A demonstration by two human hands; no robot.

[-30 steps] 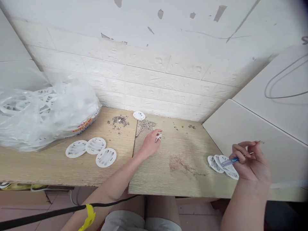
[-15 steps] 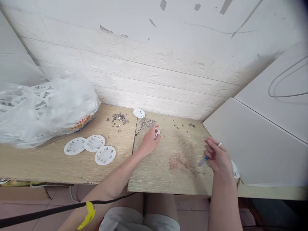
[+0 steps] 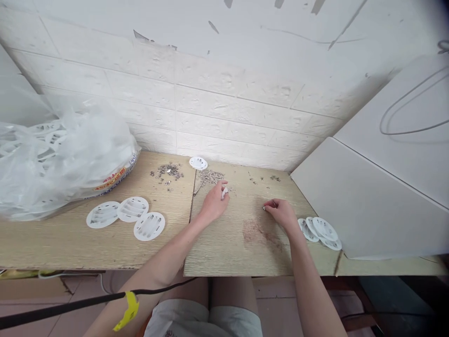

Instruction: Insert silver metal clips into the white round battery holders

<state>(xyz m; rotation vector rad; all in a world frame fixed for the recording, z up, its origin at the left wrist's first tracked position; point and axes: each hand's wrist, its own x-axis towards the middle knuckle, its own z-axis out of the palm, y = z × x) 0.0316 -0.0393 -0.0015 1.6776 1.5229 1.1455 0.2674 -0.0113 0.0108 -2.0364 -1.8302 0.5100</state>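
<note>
My left hand (image 3: 213, 202) is over the board beside a pile of small silvery metal pieces (image 3: 210, 177), its fingers curled together. Something white (image 3: 224, 192) shows at its fingertips; whether it is held or worn on a finger I cannot make out. Further right, my right hand (image 3: 283, 213) pinches a tiny metal piece (image 3: 264, 208) between thumb and fingertips, just above the board. The blue and clear tool seen before is hidden now. Round white plastic discs with slots (image 3: 149, 226) lie to the left, and several more discs (image 3: 324, 228) overlap by my right forearm.
A clear plastic bag (image 3: 70, 159) full of white parts fills the left. A second metal pile (image 3: 170, 172), a lone disc (image 3: 198, 163) and scattered bits (image 3: 275, 178) lie toward the wall. A white panel (image 3: 368, 206) stands on the right. A black cable (image 3: 87, 304) crosses my left arm.
My right hand has moved left and inward over the board, uncovering the discs at right. The blue and clear tool has gone out of sight. My left hand stays beside the pile.
</note>
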